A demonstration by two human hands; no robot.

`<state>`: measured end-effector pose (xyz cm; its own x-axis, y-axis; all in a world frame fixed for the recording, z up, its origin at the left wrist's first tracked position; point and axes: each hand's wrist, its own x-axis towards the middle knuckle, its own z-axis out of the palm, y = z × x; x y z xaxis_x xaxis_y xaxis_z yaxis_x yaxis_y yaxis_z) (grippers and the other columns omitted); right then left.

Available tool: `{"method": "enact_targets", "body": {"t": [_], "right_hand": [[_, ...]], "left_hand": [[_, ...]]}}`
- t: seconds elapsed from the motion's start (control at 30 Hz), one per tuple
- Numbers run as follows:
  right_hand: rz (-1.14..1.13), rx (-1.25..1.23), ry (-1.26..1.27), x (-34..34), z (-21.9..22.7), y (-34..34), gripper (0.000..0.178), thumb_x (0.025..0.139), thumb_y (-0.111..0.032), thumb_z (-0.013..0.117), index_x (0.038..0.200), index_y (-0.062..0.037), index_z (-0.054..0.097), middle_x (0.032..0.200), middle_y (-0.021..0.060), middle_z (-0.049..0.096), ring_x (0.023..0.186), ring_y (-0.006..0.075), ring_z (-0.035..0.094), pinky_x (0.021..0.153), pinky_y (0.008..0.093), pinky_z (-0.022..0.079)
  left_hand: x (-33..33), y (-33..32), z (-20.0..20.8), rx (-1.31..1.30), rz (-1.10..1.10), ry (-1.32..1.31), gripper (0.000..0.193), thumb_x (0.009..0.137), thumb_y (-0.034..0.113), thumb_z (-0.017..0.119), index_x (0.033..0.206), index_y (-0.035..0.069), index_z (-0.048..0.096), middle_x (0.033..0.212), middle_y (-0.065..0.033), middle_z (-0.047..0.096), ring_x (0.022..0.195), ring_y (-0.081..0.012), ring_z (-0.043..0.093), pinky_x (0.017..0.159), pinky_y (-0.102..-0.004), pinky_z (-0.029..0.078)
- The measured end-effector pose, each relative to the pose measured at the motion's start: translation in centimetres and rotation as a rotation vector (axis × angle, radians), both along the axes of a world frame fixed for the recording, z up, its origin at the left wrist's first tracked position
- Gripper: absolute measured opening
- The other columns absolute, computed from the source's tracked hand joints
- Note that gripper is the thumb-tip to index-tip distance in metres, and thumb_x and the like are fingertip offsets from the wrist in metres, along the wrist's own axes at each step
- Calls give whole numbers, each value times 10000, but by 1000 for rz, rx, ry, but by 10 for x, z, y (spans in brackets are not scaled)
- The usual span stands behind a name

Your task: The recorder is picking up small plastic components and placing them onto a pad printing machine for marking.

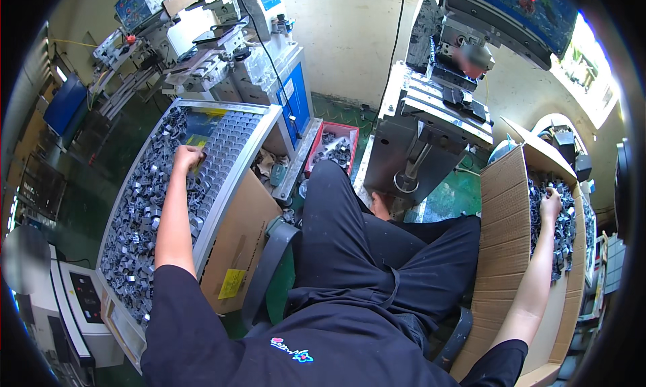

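Note:
My left hand (188, 158) is over a framed tray (239, 178) on my left, its fingers closed. Whatever lies between its fingertips is too small to tell. Loose small grey metal parts (145, 235) heap over the tray's left side, while similar parts (232, 134) stand in neat rows along its right side. On my right, my right hand (550, 204) reaches into a tall cardboard box (501, 232) holding more grey metal parts (562, 242). Its fingers are curled together at the heap, and I cannot make out what they hold.
A machine with a slotted metal table (447, 104) stands ahead of me, right of centre. A red bin (350, 134) of parts sits on the floor beside my knee. Another cardboard box (235, 239) is under the tray. A second machine (269, 77) stands beyond the tray.

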<state>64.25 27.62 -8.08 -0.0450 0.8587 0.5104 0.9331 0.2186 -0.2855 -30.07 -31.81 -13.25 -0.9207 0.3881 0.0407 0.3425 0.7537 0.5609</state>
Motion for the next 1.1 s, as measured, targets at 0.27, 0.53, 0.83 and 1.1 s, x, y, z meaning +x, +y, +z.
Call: {"method": "enact_targets", "body": {"t": [0.27,0.53,0.83,1.1], "right_hand": [[-99,-98,-231,-23,31,-31,199,767,-158,620,887,-128,776,875,161,717,858,324,709,779,417,550],[-223,-9,-56,-42,16,-42,160,776,-53,586,839,-92,728,912,187,699,938,350,676,873,439,524],[-159,13,117,-55,30,-61,176,789,-30,652,932,-99,730,1009,174,696,997,333,661,884,414,521],[-286,-120,117,-54,33,-51,201,722,-59,650,878,-98,770,1003,179,715,982,306,690,934,361,520]], "left_hand": [[60,63,51,255,-178,574,405,1008,338,447,1096,22,684,1036,-226,682,1000,-397,649,854,-458,495],[269,168,81,486,-662,-101,691,1043,533,287,1003,-12,709,505,-14,496,412,-83,448,457,-255,336],[392,228,-66,-71,-1169,-470,386,1013,312,500,1084,-30,664,773,-120,691,681,-159,629,668,-316,509],[389,221,-55,46,-1200,-537,291,966,161,563,1159,-51,618,889,-143,711,815,-187,677,777,-315,517]]}}
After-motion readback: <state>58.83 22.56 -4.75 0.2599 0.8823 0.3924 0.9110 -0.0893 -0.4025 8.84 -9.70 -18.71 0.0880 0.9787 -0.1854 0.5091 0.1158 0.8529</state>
